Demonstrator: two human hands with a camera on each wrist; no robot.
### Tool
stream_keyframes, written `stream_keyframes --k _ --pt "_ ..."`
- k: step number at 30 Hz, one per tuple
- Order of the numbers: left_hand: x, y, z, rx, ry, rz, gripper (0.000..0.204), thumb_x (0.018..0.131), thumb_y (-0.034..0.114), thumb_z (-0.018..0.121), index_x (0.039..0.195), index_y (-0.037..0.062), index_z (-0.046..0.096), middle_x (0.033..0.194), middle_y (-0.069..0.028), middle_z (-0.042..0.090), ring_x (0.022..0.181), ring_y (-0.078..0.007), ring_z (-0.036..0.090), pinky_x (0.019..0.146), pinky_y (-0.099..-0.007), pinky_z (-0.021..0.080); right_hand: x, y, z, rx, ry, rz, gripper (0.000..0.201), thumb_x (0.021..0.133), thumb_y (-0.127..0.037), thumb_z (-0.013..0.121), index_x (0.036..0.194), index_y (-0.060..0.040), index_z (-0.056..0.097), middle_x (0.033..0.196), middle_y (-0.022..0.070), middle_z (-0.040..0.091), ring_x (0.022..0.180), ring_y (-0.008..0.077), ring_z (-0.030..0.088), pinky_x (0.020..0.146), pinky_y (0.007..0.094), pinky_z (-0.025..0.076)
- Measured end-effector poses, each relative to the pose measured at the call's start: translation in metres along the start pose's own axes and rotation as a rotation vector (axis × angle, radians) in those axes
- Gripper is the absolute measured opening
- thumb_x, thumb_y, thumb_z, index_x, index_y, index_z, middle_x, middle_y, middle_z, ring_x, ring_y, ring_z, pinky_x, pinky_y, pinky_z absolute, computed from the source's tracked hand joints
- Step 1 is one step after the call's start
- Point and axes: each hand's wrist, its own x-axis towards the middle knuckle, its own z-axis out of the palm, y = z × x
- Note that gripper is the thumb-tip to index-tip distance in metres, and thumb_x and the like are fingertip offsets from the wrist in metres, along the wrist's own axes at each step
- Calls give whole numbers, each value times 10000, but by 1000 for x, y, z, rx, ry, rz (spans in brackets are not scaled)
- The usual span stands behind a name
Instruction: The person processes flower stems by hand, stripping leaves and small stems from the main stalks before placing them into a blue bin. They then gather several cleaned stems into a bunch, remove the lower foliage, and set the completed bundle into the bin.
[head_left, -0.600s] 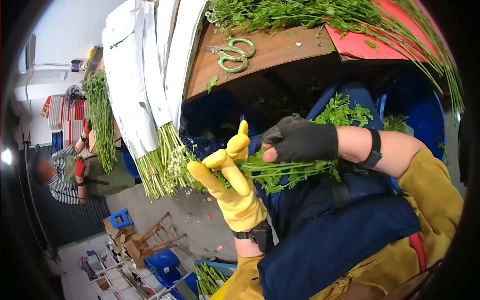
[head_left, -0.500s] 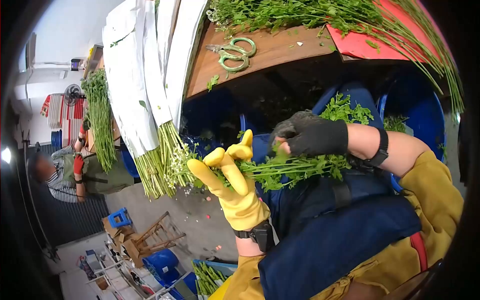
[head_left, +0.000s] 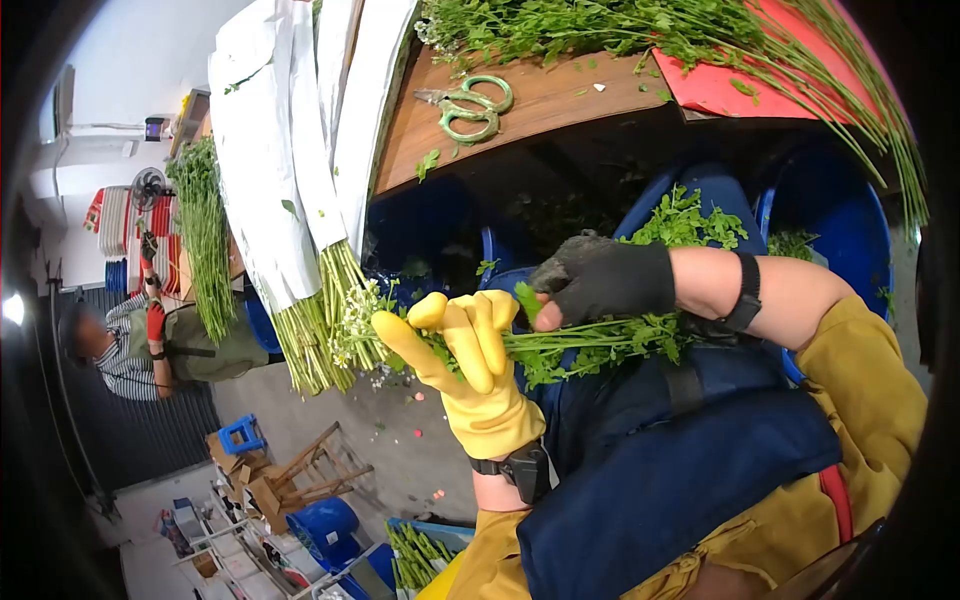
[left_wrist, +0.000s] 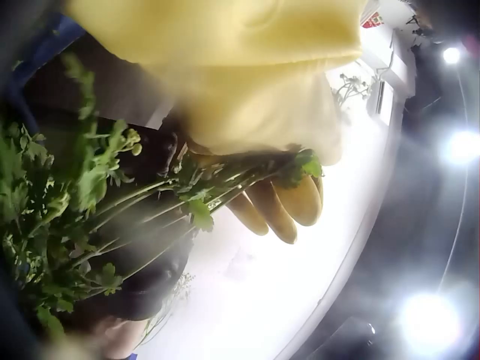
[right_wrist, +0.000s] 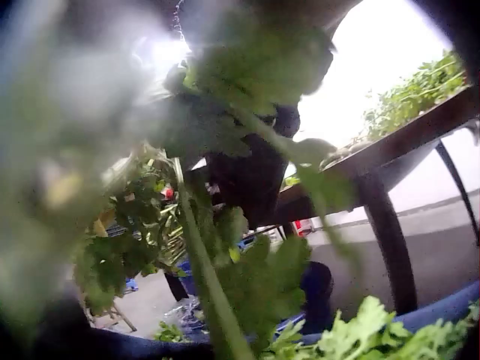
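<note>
In the head view, the bunch of slender green leafy stems (head_left: 580, 338) runs from nine to three o'clock. The yellow-rubber-gloved left hand (head_left: 478, 365) grips its nine-o'clock end; the black fingerless-gloved right hand (head_left: 615, 283), nearer the middle, lies on its twelve-o'clock side, pinching a small green leaf (head_left: 527, 298).

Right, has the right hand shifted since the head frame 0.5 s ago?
Yes, slightly: against the scissors on the tabletop, the right hand is now farther left and lower in the picture, nearer the left hand.
</note>
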Motion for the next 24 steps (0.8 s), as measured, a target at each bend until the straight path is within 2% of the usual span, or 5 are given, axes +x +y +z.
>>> stream_keyframes --k 2,6,11,17,24 --pt "15 7 -5 -361 -704 -38 524 1152 488 336 1346 125 660 544 92 259 528 -57 272 820 -238 468 -4 7 -8 -99 -34 -120 378 843 -362 749 773 -15 618 667 110 554 677 200 553 649 414 423" --pt "-8 6 12 123 -2 108 399 1112 212 548 1473 50 499 688 80 272 594 -41 298 833 -223 466 -17 27 -15 -183 60 -267 298 816 -314 791 901 -44 698 939 166 684 891 340 649 801 458 499" --pt "-1 5 46 257 252 -44 696 1072 637 448 1280 -5 620 577 57 239 544 -81 299 726 -287 453 -9 11 14 -705 377 -775 308 782 -256 815 1051 -127 738 1299 157 654 1198 376 608 1009 520 477" --pt "-4 7 16 218 52 18 398 1124 187 461 1456 -32 471 710 67 250 640 -58 301 783 -240 473 -9 29 15 -592 274 -771 182 807 -223 773 941 -103 744 1308 202 656 1192 410 617 1006 547 483" --pt "-1 6 24 241 181 30 480 1162 345 408 1428 -39 519 699 72 181 619 -68 216 743 -249 455 -63 31 -27 -607 84 -609 319 802 -247 819 999 -33 689 1290 271 626 1184 457 614 979 550 508"
